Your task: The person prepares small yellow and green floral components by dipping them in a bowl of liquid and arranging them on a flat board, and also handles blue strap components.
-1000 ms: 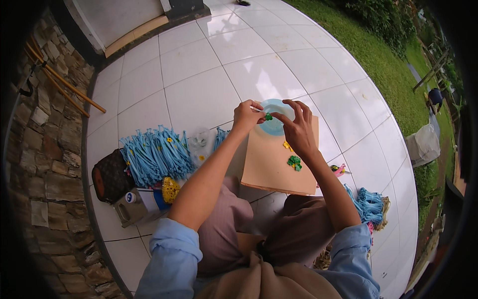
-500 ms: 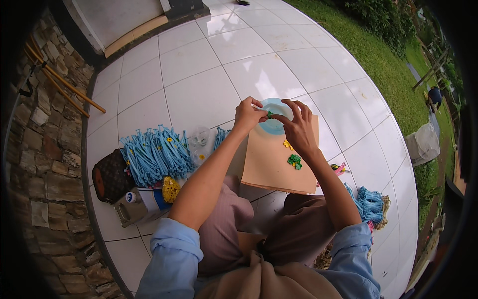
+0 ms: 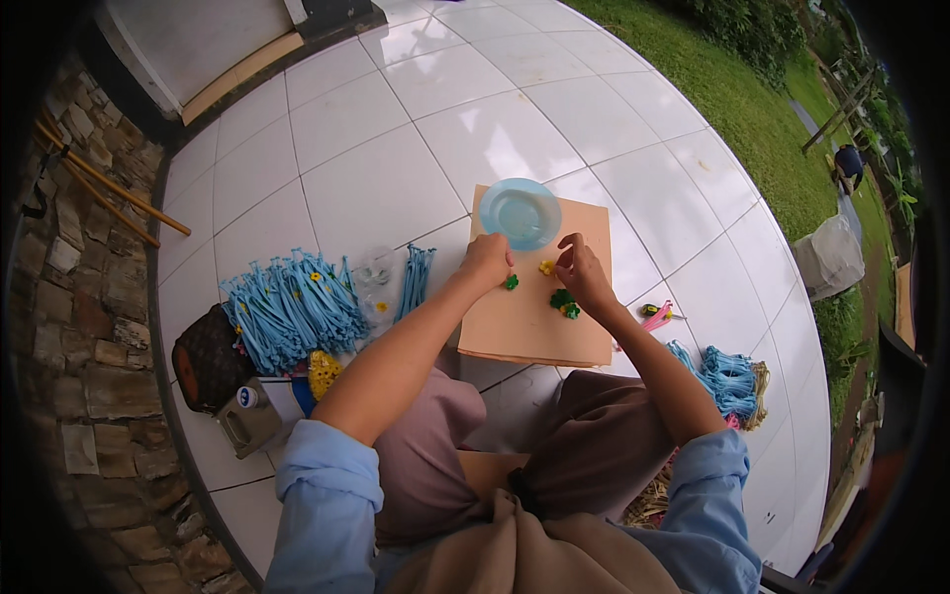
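Note:
My left hand (image 3: 485, 260) is closed over the board's left part, fingers curled. A small green flower-shaped piece (image 3: 512, 282) shows at its fingers' edge, seemingly in their grip. To the right, my right hand (image 3: 586, 277) hovers above the board with fingers bent and apart, nothing visible in them. Nearest to it are a yellow flower-shaped piece (image 3: 546, 267) by the fingertips and a small cluster of green pieces (image 3: 563, 299) below. A light blue translucent bowl (image 3: 521, 214) stands at the far end of the tan cardboard board (image 3: 524, 332).
Left lie bundled light blue stems (image 3: 292, 312), a clear plastic bag (image 3: 376, 280), a brown pouch (image 3: 210, 361), a grey-beige container (image 3: 247, 424) and a yellow bundle (image 3: 323, 373). Right are pink strips with a small tool (image 3: 657, 315) and more blue bundles (image 3: 730, 381). White tiles surround everything.
My hands have come apart and moved down toward me from in front of the bowl. The green piece stays with the left; the right has gone to the yellow and green pieces.

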A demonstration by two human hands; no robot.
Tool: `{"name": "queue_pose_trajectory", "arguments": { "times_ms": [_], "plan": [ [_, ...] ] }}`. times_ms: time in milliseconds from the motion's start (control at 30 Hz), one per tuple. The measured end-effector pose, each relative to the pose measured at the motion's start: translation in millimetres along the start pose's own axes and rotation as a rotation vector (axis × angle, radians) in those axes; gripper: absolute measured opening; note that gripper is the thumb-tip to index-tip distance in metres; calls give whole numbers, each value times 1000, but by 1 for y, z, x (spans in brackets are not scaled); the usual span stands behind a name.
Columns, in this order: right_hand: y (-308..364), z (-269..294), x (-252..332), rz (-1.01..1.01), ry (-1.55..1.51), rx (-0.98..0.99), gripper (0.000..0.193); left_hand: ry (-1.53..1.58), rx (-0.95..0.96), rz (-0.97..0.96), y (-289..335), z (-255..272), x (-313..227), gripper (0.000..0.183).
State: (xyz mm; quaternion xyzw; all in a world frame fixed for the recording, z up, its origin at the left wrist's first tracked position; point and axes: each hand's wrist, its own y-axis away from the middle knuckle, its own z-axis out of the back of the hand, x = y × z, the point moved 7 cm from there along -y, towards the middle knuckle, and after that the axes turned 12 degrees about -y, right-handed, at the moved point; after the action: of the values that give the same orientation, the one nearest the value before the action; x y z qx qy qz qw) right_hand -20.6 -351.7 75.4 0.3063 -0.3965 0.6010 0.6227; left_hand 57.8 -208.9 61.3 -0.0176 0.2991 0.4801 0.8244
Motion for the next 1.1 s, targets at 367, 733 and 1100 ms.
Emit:
{"name": "queue_pose_trajectory", "arguments": {
  "times_ms": [367,733,1100],
  "plan": [
    [-9,9,18,-110,-213,19,33,-78,-169,-93,6,29,-17,11],
    [-29,13,38,140,291,-31,33,250,-246,-61,4,42,-21,15],
    [-35,-4,23,316,692,-142,30,338,-246,-28,5,52,-2,14]
  ]
}}
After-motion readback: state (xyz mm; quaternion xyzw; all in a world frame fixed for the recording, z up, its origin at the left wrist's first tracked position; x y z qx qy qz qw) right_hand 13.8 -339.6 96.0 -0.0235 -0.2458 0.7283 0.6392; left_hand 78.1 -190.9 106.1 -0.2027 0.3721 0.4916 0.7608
